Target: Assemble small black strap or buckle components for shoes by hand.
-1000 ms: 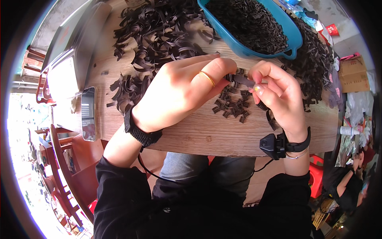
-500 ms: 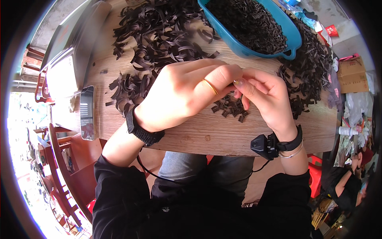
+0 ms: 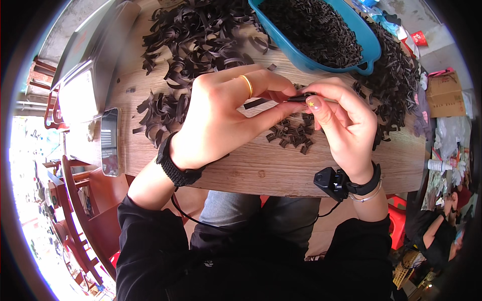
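Observation:
Above the wooden table (image 3: 236, 173), my two hands meet at the fingertips. My left hand (image 3: 223, 108), with a gold ring, pinches a dark brown strip (image 3: 256, 103) between thumb and fingers; its tail sticks out below the palm. My right hand (image 3: 346, 120) closes thumb and fingers on the strip's other end, where a small dark piece may sit; the fingertips partly hide it. Just below the fingers lies a small heap of short dark clip-like pieces (image 3: 293, 134). Loose curled dark strips (image 3: 206, 45) spread beyond my left hand.
A teal plastic basin (image 3: 304, 62) full of small dark pieces stands at the far side. Another dark pile (image 3: 391, 70) lies to its right. At the table's left are a clear plastic box (image 3: 111, 143) and a wooden chair (image 3: 95, 215). Another person (image 3: 434, 231) is at far right.
My left hand has turned and its thumb has come into view, opening a gap that shows the dark strip. My right hand has shifted slightly right, still pinching.

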Motion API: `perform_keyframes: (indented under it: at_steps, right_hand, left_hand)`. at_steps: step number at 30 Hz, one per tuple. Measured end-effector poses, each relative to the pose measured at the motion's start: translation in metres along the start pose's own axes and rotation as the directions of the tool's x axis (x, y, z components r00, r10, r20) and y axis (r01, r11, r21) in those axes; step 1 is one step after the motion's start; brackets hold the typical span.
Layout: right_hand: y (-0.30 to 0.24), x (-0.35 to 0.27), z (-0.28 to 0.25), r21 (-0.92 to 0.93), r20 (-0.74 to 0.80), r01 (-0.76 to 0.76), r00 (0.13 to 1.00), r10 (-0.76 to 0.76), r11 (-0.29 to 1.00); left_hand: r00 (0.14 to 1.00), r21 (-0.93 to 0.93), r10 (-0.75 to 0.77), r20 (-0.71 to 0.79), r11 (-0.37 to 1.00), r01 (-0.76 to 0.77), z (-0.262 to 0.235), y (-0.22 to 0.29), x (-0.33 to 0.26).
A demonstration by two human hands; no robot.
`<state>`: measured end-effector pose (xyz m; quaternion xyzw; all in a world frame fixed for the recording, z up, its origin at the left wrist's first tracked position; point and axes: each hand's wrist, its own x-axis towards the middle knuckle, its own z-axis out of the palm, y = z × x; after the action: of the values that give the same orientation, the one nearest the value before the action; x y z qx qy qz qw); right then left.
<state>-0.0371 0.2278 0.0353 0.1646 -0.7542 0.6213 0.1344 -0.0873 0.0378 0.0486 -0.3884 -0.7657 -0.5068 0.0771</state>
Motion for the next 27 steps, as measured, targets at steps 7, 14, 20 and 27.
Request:
perform_keyframes:
  at_steps: [7,14,20,27]
  right_hand:
    - [-0.007,0.003,-0.004,0.262,0.195,-0.321,0.941,0.276,0.910]
    - [-0.014,0.008,-0.018,0.327,0.394,-0.632,0.767,0.507,0.703]
    - [-0.010,0.008,-0.035,0.029,0.129,-0.397,0.912,0.390,0.917]
    - [-0.006,0.014,-0.096,-0.740,-0.259,-0.355,0.934,0.245,0.570]
  left_hand:
    - [0.972,0.127,0.231,0.051,0.964,-0.235,-0.002,-0.007,0.002]
    - [0.941,0.101,0.322,0.105,0.938,-0.332,-0.004,-0.005,0.003]
    - [0.972,0.268,0.113,0.205,0.949,-0.167,-0.008,-0.009,0.004]
    - [0.785,0.553,-0.407,0.467,0.827,0.100,-0.035,-0.026,-0.010]
